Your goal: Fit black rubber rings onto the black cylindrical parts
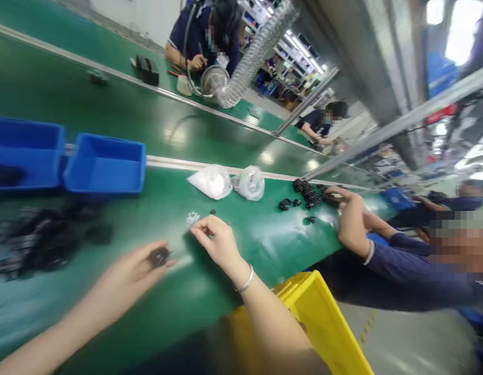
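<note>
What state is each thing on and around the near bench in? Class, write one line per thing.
Left hand: curled around the black part.
Black part: held, blurred.
Right hand: thumb and forefinger pinched; contents unclear.
White pieces: loose, scattered.
Left plastic bag: bulging, white inside.
Right plastic bag: crumpled.
Left blue bin: open-topped, dark item inside.
Right blue bin: open-topped.
Bracelet: worn.

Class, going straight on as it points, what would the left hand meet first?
The left hand would probably meet the right hand at its fingertips, near small white pieces; relative height is unclear.
</note>
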`<state>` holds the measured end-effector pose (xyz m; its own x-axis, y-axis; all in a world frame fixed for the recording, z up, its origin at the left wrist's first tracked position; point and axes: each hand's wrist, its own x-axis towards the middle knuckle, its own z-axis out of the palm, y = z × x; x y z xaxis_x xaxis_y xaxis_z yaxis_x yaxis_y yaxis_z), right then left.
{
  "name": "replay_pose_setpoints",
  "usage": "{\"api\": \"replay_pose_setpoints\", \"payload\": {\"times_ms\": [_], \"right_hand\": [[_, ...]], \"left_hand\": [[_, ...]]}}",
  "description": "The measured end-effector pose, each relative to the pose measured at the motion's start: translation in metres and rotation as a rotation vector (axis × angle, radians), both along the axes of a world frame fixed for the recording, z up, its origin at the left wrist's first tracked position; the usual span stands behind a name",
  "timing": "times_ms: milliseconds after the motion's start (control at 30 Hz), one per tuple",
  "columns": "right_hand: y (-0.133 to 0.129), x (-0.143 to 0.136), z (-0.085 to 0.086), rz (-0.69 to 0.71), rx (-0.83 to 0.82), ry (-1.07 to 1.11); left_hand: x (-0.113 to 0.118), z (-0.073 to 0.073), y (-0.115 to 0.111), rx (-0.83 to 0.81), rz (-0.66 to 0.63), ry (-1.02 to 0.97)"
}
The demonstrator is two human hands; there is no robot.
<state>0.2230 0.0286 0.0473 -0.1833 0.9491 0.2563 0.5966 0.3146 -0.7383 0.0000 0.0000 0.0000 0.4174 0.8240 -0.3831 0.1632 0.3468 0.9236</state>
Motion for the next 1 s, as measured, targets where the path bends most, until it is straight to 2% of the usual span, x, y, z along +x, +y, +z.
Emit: {"api": "replay_pose_setpoints", "payload": {"times_ms": [133, 267, 400, 600, 767, 1000], "right_hand": [[-0.013, -0.024, -0.004, 0.138, -0.05, 0.065], [-0.019, -0.037, -0.009, 0.211, -0.084, 0.098], [-0.022, -0.044, -0.012, 0.253, -0.016, 0.033], [-0.025, -0.043, -0.013, 0.312, 0.133, -0.112], [-0.033, -0.038, -0.018, 0.376, 0.237, -0.312], [-0.035, -0.038, -0.024, 0.424, 0.232, -0.392]], "left_hand": [[0.005, 0.022, -0.001, 0.108, 0.002, -0.082], [0.002, 0.028, 0.002, 0.201, -0.026, 0.071], [-0.002, 0.029, 0.001, 0.234, -0.048, 0.145], [-0.001, 0.027, 0.003, 0.21, -0.041, 0.112], [-0.002, 0.02, 0.004, 0.124, 0.016, 0.009], [-0.003, 0.014, 0.005, 0.113, 0.049, -0.034]]}}
